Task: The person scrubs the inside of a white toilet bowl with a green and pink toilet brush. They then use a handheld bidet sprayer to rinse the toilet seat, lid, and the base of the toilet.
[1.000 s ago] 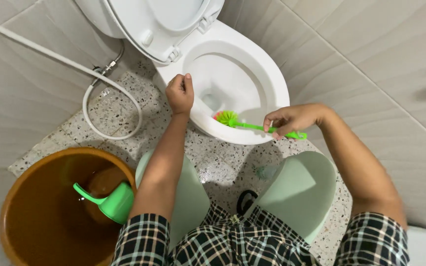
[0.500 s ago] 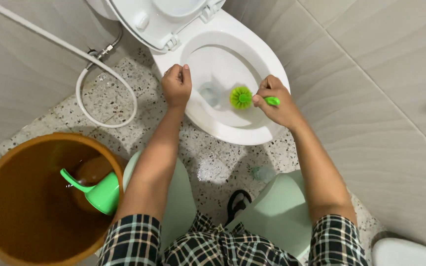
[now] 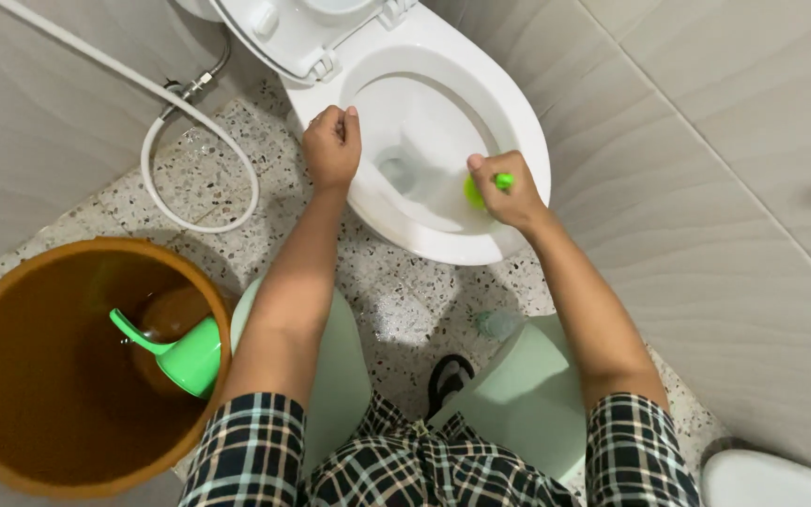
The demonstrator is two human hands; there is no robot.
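Green brush (image 3: 477,191), mostly hidden, sits gripped in the right hand (image 3: 507,192); the left hand (image 3: 332,148), seemingly fisted, rests on the toilet rim (image 3: 529,141).

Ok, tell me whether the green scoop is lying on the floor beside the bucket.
No, the green scoop floats inside the brown bucket, on the water against its right wall, not on the speckled floor.
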